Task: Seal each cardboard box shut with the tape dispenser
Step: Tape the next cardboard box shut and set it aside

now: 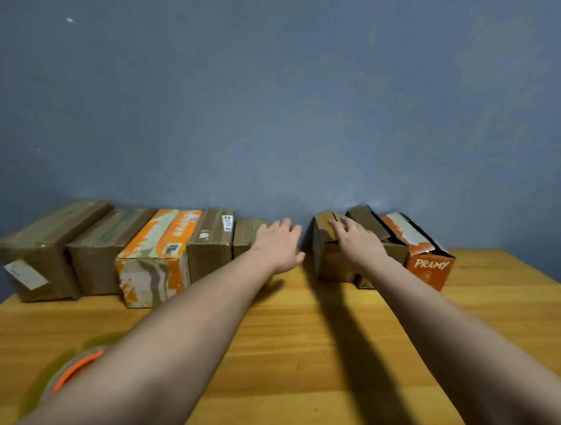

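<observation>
Reaching across the wooden table [316, 340] with both arms, the person is going for the row of boxes along the blue-grey wall [276, 101]. The right hand [356, 245] is lying on top of a small plain brown cardboard box [327, 258] whose flaps look loose, fingers spread and only lightly bent, not really clamping anything yet. The left hand [279, 245] is hanging relaxed, fingers straight, in front of a short brown box [245, 236] at the end of the left group.

The tape dispenser, a roll with an orange core [76, 369], is sitting near the front edge, half hidden under the left forearm and well apart from the boxes.

What's worrying me: dragging that box out one-handed could be snagging the open-topped orange PRAMY box [428, 265] nearby, and pulling the left arm back could be knocking the roll off the table.
</observation>
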